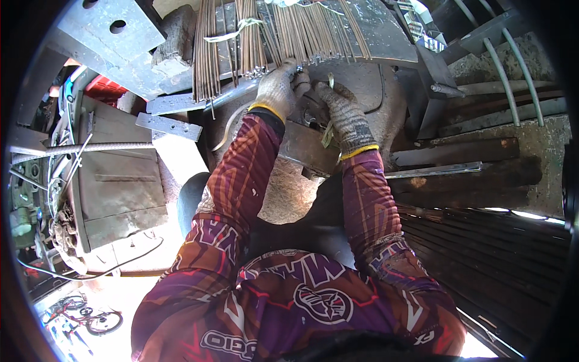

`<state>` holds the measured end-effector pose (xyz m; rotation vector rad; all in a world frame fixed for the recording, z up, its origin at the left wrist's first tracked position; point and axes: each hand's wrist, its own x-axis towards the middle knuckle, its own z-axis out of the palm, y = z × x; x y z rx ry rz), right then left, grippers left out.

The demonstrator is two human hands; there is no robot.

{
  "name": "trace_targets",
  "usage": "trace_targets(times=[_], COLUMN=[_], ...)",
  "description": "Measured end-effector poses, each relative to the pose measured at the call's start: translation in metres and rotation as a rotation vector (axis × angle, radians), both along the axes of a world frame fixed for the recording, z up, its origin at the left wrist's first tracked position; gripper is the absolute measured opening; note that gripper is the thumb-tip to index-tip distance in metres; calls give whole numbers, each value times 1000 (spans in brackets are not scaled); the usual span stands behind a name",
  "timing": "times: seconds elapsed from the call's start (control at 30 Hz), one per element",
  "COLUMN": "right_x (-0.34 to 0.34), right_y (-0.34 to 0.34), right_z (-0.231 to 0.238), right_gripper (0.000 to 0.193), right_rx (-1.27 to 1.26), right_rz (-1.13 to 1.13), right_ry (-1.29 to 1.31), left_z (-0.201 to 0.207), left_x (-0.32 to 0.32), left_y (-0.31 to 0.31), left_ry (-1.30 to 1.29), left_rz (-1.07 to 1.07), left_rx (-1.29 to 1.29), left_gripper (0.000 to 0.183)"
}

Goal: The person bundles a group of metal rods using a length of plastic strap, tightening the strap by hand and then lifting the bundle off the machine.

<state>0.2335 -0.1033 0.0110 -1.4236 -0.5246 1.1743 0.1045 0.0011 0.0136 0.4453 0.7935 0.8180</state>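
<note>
Workshop clutter of grey steel surrounds a worn metal bench (362, 78). At its middle, bundles of thin rods (301, 33) fan out, ends facing the person, so they are easy to pick. Left hand (276, 90), gloved, pinches the rod ends; right hand (344, 114) curls around a pale tie strip (329, 130), just beside. Dark bars (482, 241) lie stacked at right.

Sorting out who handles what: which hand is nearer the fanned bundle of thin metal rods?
Left. The left hand touches the rod bundle ends; the right hand sits lower, apart.
</note>
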Motion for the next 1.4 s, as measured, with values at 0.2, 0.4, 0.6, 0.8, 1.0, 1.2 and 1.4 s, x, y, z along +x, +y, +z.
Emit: trace_targets(times=[0.2, 0.4, 0.6, 0.8, 1.0, 1.2, 1.4], right_x=[2, -1, 2, -2, 0, 9, 5], right_y=[4, 4, -4, -1, 6, 5, 5], right_z=[2, 4, 17, 14, 5, 6, 2], right_gripper=[61, 65, 61, 59, 60, 66, 69], right_rx=[-7, 8, -33, 20, 5, -51, -103], right_rz=[-50, -15, -77, -70, -113, -93, -102], right_ry=[55, 52, 28, 64, 140, 46, 13], left_z=[16, -11, -9, -9, 9, 28, 16], left_x=[0, 17, 26, -1, -14, 0, 4], left_y=[-7, 22, 21, 6, -7, -13, 2], left_ry=[-118, -66, 16, -24, -140, -273, -167], left_rz=[68, -22, -84, -92, -133, 56, -32], left_rx=[-54, 208, 223, 241, -4, -55, -8], left_gripper=[50, 45, 20, 14, 22, 34, 22])
